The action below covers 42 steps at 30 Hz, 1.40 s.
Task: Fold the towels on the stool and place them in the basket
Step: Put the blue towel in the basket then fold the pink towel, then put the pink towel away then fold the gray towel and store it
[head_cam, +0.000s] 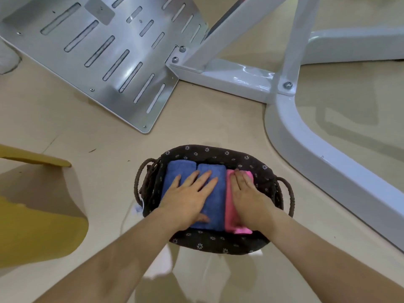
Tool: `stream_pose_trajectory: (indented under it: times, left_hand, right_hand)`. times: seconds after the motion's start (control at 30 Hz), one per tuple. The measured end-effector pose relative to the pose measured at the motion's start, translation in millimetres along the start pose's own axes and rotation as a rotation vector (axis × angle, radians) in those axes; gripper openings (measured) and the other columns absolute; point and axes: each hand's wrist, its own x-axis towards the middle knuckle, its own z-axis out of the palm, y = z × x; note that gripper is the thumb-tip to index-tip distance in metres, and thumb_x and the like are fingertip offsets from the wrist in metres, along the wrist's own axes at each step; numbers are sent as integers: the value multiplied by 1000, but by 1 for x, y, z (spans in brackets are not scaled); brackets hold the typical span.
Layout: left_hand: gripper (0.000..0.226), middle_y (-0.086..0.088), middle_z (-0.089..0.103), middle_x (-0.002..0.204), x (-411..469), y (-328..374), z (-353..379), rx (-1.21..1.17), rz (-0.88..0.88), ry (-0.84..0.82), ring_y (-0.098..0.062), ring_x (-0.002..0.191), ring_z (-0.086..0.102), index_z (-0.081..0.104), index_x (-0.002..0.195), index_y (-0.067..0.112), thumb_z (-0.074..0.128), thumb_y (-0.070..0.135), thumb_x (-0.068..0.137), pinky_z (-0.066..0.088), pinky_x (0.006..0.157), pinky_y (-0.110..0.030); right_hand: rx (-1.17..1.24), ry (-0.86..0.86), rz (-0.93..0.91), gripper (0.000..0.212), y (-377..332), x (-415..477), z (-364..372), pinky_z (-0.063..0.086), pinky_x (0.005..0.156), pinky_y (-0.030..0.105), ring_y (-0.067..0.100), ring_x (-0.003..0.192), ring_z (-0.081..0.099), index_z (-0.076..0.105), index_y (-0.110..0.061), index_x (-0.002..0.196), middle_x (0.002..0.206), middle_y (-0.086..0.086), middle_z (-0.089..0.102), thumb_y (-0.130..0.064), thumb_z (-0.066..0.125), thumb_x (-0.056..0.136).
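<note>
Grips wide and flat, left hand (190, 197) on blue towels (218, 202), right hand (247, 193) on pink towel (229, 206): best press evenly into the basket (218, 242)

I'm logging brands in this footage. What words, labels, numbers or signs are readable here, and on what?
No text can be read.
Grey patch on the metal panel: tiny marks, too blurred to read.
White tag at the basket: too small to tell.
Liner: flower print only, no letters.
</note>
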Motion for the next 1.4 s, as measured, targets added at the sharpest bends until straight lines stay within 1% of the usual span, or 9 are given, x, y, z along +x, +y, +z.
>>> stream_pose_trajectory:
  times: [0.1, 0.33, 0.57, 0.67, 0.83, 0.97, 1.07, 1.2, 1.4]
  left_hand:
    - [100, 10, -18, 159, 10, 3, 1, -64, -23, -23, -20, 147, -14, -10, 151, 34, 63, 49, 84, -1, 115, -54]
    - [94, 7, -22, 158, 3, 2, 1, -110, -31, -10, -24, 145, -21, -9, 150, 36, 60, 42, 87, -4, 114, -61]
    - [76, 3, -32, 155, -15, -6, 15, -253, -93, -96, -32, 139, -33, -11, 140, 59, 43, 66, 87, 3, 110, -70]
    - [73, 0, -33, 155, -9, 1, 14, -246, -97, -122, -35, 138, -35, -9, 142, 56, 42, 61, 91, 4, 107, -73]
    - [69, -1, -30, 156, -8, -1, 19, -299, -75, -80, -35, 139, -34, -3, 144, 54, 43, 54, 94, 3, 106, -72]
    - [54, -10, 13, 158, -37, -2, 5, -411, -83, 107, -31, 146, 9, 24, 148, 35, 42, 29, 97, 20, 113, -50]
    - [47, -5, 49, 136, -98, 8, -30, -682, -109, 213, -24, 125, 46, 41, 141, 14, 46, 15, 94, 34, 98, -28]
    - [32, 0, 66, 118, -189, 23, -109, -827, -201, 224, -18, 108, 58, 61, 123, 16, 44, 18, 97, 36, 86, -21]
    - [24, 8, 71, 75, -287, 74, -279, -1510, -519, 214, -9, 67, 62, 71, 81, 24, 51, 20, 94, 49, 65, -25]
  right_hand:
    - [-138, 30, -81, 87, 6, 3, 7, -2, 120, 45, 41, 144, -13, -16, 12, 142, 155, 27, -14, -24, 46, 93]
    - [13, -141, 60, 116, -6, 3, -18, 10, 120, 40, 22, 145, -21, -24, -6, 145, 156, 7, -28, -29, 70, 81]
    - [103, 299, 61, 73, -33, -29, -27, 21, 117, 38, 27, 146, 12, 10, -12, 151, 157, 12, 14, -28, 47, 91]
    - [196, 188, 65, 69, -45, -38, -11, 36, 107, 36, 32, 140, 27, 12, -12, 151, 153, 18, 20, -36, 45, 95]
    - [140, 42, 151, 76, -48, -27, 10, 24, 116, 36, 30, 148, 4, -5, -14, 152, 159, 20, -1, -39, 42, 98]
    - [264, -78, 204, 82, -48, -26, -7, 17, 118, 41, 31, 148, -1, -5, -17, 152, 159, 19, -4, -32, 51, 94]
    - [389, -90, 183, 82, -67, -56, -45, 20, 115, 39, 34, 143, 18, 3, -12, 152, 155, 18, 17, -23, 56, 89]
    - [564, -67, 206, 69, -109, -126, -129, 38, 90, 29, 31, 117, 54, 14, -16, 152, 132, 15, 56, -17, 50, 93]
    - [739, 36, 128, 35, -122, -250, -264, 45, 97, 36, 25, 112, 58, 59, -14, 123, 122, 8, 64, -13, 48, 90]
